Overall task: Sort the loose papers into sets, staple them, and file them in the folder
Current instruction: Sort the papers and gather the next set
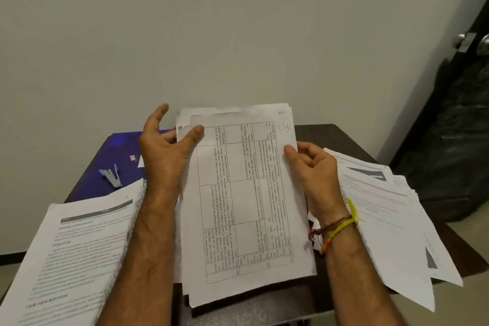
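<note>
Here the stack of papers (246,193) stands in the middle of the surface (344,135), between the two hands, with its long axis running away from the person: the bottom edge sits near the body, the top edge rises toward the wall. The top sheet carries a printed table turned sideways, so its text lines run along the long axis and the circled mark sits at the far right corner.

The right hand (315,167) pinches the right edge of the stack in its upper half, thumb on the front; that grip is closed on the paper. The left hand (164,145) is spread, fingers apart, with only the thumb tip against the top left corner of the stack, so its grip is open and touching, not holding. The right hand is thus the one truly carrying the stack, and the left lies just beside the opposite long edge, at about the same height.

The stapler (112,177) lies on the blue folder (116,148) to the left, beyond the left wrist, nearer the left hand. Another printed pile (74,254) rests at the near left and a loose fan of sheets (391,219) at the right.

My judgement: squaring the stack calls for the left hand to close on its long edge, then a reach leftward for the stapler
</note>
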